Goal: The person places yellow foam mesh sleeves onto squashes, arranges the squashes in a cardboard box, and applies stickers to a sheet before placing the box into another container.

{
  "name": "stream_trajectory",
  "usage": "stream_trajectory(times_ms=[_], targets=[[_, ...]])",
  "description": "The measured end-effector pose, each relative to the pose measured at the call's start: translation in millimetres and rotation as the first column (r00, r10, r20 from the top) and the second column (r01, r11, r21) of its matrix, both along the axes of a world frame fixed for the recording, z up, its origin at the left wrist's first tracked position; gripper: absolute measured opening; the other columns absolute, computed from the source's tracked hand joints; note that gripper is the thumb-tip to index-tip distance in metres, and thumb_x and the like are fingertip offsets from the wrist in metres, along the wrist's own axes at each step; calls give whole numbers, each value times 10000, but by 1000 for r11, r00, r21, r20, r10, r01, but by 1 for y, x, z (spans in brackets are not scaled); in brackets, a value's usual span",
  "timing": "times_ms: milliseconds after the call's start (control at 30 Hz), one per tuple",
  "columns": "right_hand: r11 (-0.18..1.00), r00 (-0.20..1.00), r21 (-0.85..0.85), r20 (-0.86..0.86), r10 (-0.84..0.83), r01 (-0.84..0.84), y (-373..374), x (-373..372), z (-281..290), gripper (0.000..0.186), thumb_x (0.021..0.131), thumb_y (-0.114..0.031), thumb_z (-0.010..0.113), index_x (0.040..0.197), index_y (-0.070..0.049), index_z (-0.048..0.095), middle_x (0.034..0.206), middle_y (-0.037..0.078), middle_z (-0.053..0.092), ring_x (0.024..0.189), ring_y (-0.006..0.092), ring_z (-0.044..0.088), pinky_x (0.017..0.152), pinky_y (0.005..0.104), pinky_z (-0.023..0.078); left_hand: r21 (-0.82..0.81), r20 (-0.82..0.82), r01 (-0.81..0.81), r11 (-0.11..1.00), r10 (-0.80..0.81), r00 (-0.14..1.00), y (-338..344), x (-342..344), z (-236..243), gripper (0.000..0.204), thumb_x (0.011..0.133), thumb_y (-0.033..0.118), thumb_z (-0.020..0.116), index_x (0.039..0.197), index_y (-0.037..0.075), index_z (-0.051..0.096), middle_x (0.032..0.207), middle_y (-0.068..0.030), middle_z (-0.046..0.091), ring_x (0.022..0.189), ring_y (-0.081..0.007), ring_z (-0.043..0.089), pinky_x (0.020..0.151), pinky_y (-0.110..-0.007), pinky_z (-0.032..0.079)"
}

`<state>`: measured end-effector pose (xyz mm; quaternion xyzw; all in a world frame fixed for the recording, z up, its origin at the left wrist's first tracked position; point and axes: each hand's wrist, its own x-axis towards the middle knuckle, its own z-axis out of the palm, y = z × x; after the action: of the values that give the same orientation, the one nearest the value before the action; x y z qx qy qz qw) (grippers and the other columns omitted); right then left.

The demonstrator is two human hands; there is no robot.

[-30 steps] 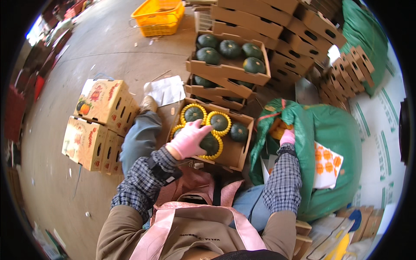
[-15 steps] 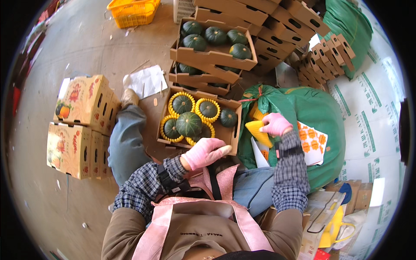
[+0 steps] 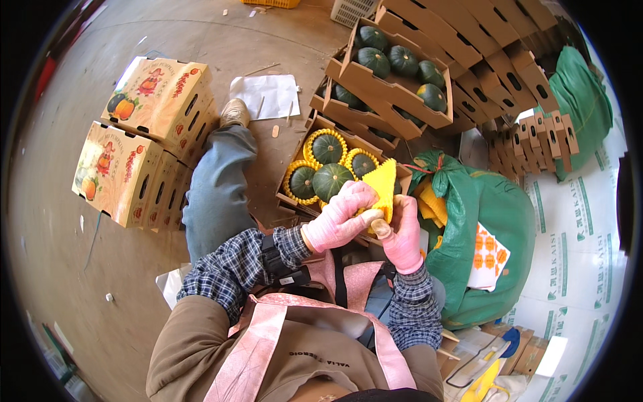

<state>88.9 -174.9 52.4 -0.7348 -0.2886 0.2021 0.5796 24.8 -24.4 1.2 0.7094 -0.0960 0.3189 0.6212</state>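
Note:
My gloved left hand (image 3: 341,218) and right hand (image 3: 403,234), both in pink gloves, meet over the near edge of an open cardboard box (image 3: 299,206). Between them they pinch a flattened yellow foam net sleeve (image 3: 381,182), its wide end pointing up. Inside the box sit dark green pumpkins, several wrapped in yellow foam nets; one bare pumpkin (image 3: 331,179) rests on top, just beyond my left hand. More yellow sleeves (image 3: 434,203) show in the mouth of a big green sack (image 3: 509,201) beside my right hand. The box's near right corner is hidden behind my hands.
Boxes of pumpkins (image 3: 388,100) are stacked just beyond. Empty cartons (image 3: 462,40) stand at the back right. Printed cartons (image 3: 157,100) are piled left of my leg. A sheet of orange stickers (image 3: 487,258) lies on the sack. White paper (image 3: 264,94) is on the floor.
My right hand has brought the yellow foam net sleeve from the sack leftward to my left hand, which now grips it too. The whole view has shifted and turned.

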Motion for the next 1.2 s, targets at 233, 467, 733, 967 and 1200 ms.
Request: stream_trajectory(times_ms=[233, 467, 733, 967, 1200], targets=[[976, 948, 30, 231, -218, 217, -2, 2, -18, 357, 798, 15, 673, 1117, -4, 515, 1003, 71, 617, 937, 142, 609, 832, 282, 490, 128, -180, -54, 990, 77, 981, -9, -4, 14, 222, 725, -13, 685, 871, 43, 528, 913, -83, 577, 809, -188, 570, 744, -267, 470], [965, 990, -263, -137, -36, -2, -29, 34, -12, 229, 774, 123, 485, 907, 19, 639, 874, 57, 655, 834, 185, 629, 814, 279, 484, -975, 95, 204, 84, -673, 734, -11, -2, -19, 232, 810, 5, 623, 1038, 0, 583, 1001, -55, 628, 946, -133, 602, 856, -273, 476], [894, 692, 355, -572, 439, -274, -54, 38, -25, 261, 817, 37, 627, 1077, 34, 643, 1077, 120, 665, 992, 189, 638, 882, 307, 498, -519, -92, 541, 661, -673, 734, 18, -12, -8, 478, 888, 343, 615, 1175, -37, 583, 1239, -137, 547, 1200, -218, 463, 1027, -355, 345], [955, 886, 281, -462, 44, 99, 4, -2, -17, 261, 769, 116, 526, 994, -15, 546, 1009, 40, 535, 975, 133, 533, 875, 244, 424, -102, -159, 132, 986, -148, 976, 9, -13, -6, 273, 667, 30, 779, 905, 60, 647, 995, -106, 620, 936, -265, 602, 898, -385, 449], [970, 968, -41, 74, 240, -238, -13, 6, -26, 144, 686, 99, 566, 739, -26, 519, 896, 34, 521, 805, 141, 492, 717, 240, 391, -475, -85, 607, 637, -720, 689, 19, -21, -6, 212, 815, 225, 727, 888, 50, 634, 868, -39, 564, 882, -200, 558, 895, -349, 406]])
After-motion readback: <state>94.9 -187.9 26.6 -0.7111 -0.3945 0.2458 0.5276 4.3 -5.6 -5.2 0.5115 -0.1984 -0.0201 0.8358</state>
